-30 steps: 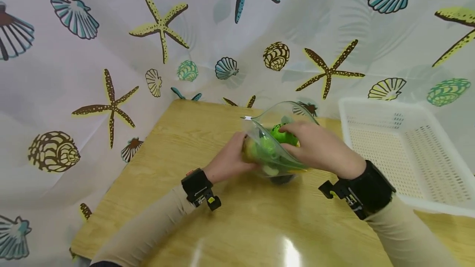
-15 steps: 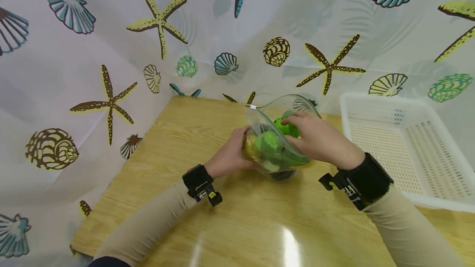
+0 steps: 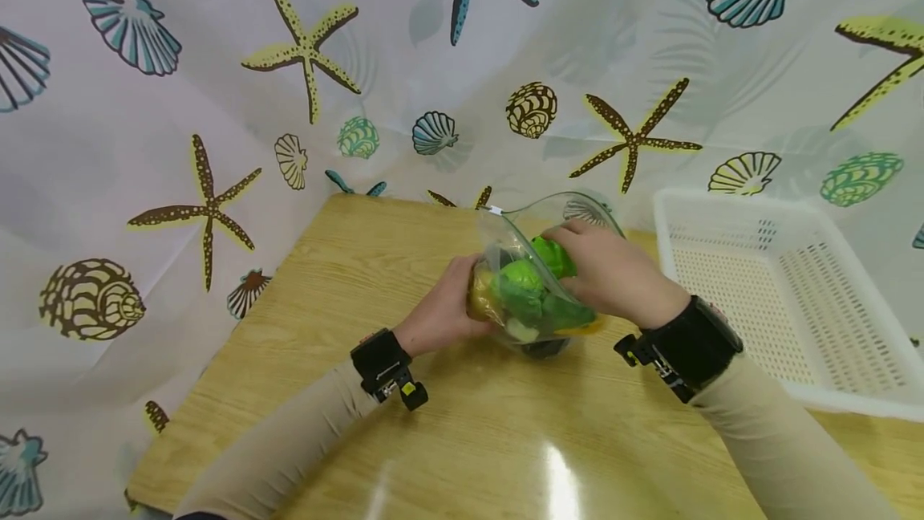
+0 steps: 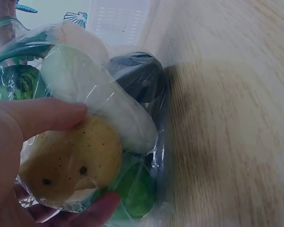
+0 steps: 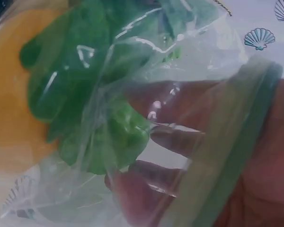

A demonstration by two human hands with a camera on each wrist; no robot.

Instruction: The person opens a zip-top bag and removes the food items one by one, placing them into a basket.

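Note:
A clear zip bag (image 3: 537,303) stands on the table with its mouth open, filled with several vegetables. My left hand (image 3: 443,311) grips its left side, thumb and fingers curled through the plastic around a tan, dark-spotted potato (image 4: 80,161). Beside the potato lie a long pale vegetable (image 4: 104,99) and a dark rounded one (image 4: 139,75). My right hand (image 3: 624,275) reaches into the mouth and holds a bright green lobed vegetable (image 5: 116,142) between thumb and fingers. Darker green leafy pieces (image 5: 75,80) and an orange thing (image 5: 14,94) show through the plastic.
A white perforated plastic basket (image 3: 808,392) sits to the right of the bag. The wooden table (image 3: 346,279) runs back to a hanging cloth (image 3: 462,79) printed with shells and starfish. Both wrists wear black camera mounts.
My right hand, with the green vegetable, has shifted slightly left and deeper into the bag's mouth. My left hand keeps its grip on the bag, nearly in place.

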